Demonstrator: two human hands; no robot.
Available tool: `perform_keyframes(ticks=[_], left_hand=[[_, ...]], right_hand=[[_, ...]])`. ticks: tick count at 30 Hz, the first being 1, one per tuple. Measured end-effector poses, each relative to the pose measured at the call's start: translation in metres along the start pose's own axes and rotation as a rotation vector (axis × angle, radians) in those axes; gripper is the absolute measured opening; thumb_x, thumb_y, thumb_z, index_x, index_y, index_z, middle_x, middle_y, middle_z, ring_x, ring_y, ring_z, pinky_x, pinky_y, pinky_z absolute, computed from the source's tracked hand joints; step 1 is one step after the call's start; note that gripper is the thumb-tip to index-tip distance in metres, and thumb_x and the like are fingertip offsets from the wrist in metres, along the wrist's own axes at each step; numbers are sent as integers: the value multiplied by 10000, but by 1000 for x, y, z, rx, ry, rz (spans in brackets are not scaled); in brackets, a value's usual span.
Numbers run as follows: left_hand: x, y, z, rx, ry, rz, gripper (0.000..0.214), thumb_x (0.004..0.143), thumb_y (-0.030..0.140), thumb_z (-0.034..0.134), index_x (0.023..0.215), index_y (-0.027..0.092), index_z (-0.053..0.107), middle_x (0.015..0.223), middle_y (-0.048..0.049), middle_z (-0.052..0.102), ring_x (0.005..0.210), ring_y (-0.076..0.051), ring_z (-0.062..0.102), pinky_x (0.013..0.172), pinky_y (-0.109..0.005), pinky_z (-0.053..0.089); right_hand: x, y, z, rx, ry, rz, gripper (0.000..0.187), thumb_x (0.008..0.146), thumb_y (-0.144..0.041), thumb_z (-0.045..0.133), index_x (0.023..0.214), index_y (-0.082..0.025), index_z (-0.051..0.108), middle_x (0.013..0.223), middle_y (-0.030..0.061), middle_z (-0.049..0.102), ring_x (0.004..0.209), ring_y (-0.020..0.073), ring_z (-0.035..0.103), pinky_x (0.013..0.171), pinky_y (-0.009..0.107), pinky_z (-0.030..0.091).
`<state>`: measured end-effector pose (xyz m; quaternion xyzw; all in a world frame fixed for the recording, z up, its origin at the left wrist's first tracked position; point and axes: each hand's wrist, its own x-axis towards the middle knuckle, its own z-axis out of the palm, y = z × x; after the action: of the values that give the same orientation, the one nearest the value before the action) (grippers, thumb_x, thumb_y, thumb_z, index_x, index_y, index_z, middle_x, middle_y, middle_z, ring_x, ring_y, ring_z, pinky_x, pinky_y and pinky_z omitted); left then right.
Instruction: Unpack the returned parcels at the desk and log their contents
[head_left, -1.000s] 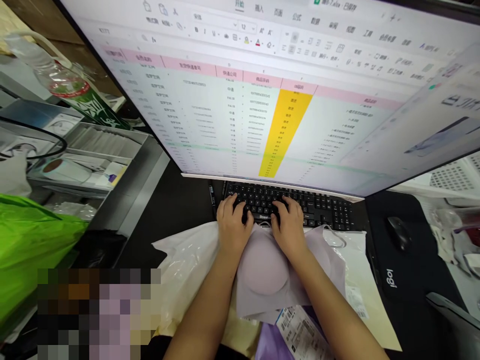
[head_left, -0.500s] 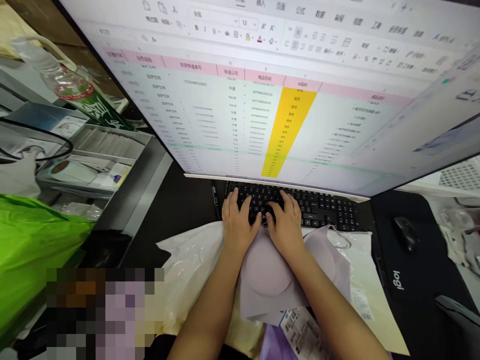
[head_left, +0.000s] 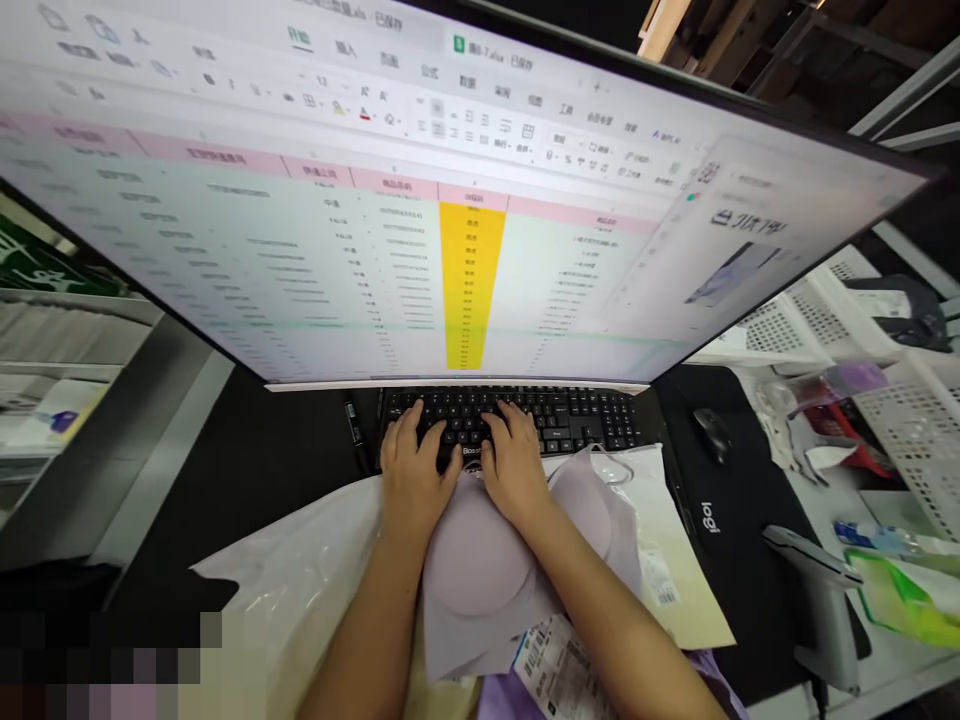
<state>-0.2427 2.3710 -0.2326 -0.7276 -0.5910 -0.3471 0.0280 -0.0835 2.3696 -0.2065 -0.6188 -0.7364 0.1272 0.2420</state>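
Both of my hands rest on a black keyboard [head_left: 589,418] below a large monitor [head_left: 360,270]. My left hand [head_left: 416,470] has its fingers spread over the left part of the keys. My right hand [head_left: 516,460] lies over the middle keys, fingers apart, holding nothing. Beneath my wrists is a pale lilac bra [head_left: 480,560], its moulded cups facing up. It lies on white plastic packaging [head_left: 315,560], and a printed label [head_left: 559,670] shows between my forearms. On the screen is a spreadsheet with one yellow column.
A black mouse [head_left: 712,435] sits on a dark mouse pad [head_left: 750,540] at the right, with a handheld scanner [head_left: 825,610] nearer me. White perforated baskets [head_left: 911,430] stand beyond. A marker pen [head_left: 354,425] lies left of the keyboard. Metal shelving with stacked cards [head_left: 67,335] is at far left.
The view has turned to the right, so desk and monitor appear shifted left and the scanner and baskets show more. Both hands stay on the keyboard; the right fingers have shifted slightly.
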Motion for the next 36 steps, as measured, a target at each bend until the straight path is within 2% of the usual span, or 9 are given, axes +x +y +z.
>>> perform_keyframes(ticks=[5,8,10,14,19,23,30,36], left_hand=[[0,0,-1,8,-1,7,314,893,280,607,1190,183,634,1420,-176,522,1315,-350,485,1107,-552,410],[0,1,-2,22,0,19,306,903,281,600,1183,163,633,1390,-185,540,1280,-346,510,1088,-537,433],[0,0,-1,21,1,20,302,905,277,598,1179,154,635,1380,-188,549,1274,-347,512,1092,-540,428],[-1,2,-1,2,10,7,281,901,269,603,1151,145,635,1342,-191,571,1257,-336,521,1096,-532,424],[-4,5,-5,-28,74,-104,335,876,294,653,1163,136,583,1361,-207,540,1275,-327,496,1104,-523,420],[-5,6,-7,-15,123,-163,399,853,314,688,1178,126,554,1371,-228,506,1292,-335,475,1104,-530,417],[-4,7,-9,32,52,-69,378,849,369,698,1134,142,599,1415,-231,473,1331,-362,448,1138,-571,359],[-4,7,-8,61,120,-116,401,849,377,692,1137,114,598,1397,-256,487,1319,-361,462,1124,-562,376]], right_hand=[[-2,5,-1,-58,5,11,615,889,-200,583,1485,-164,430,1609,181,301,1521,332,196,1224,607,210],[-3,9,-4,-58,-31,44,615,935,-314,582,1503,-153,409,1622,186,281,1521,354,193,1214,618,225],[-4,12,-5,-65,-63,15,565,966,-330,534,1500,-180,422,1626,154,296,1522,361,190,1209,633,219],[-6,18,-4,-67,-58,-87,445,982,-225,462,1421,-204,529,1569,100,421,1495,346,265,1208,630,222],[-7,23,1,21,107,-64,335,938,-196,523,1240,-121,647,1371,170,571,1354,328,442,1174,576,325],[-9,21,6,61,168,-101,316,932,-199,522,1209,-105,641,1330,196,548,1299,314,459,1125,539,398],[-12,13,8,53,156,-142,275,932,-177,511,1173,-139,637,1343,181,523,1307,308,443,1105,551,413],[-11,12,6,42,144,-133,248,925,-170,520,1132,-142,655,1329,179,537,1303,312,452,1101,545,415]])
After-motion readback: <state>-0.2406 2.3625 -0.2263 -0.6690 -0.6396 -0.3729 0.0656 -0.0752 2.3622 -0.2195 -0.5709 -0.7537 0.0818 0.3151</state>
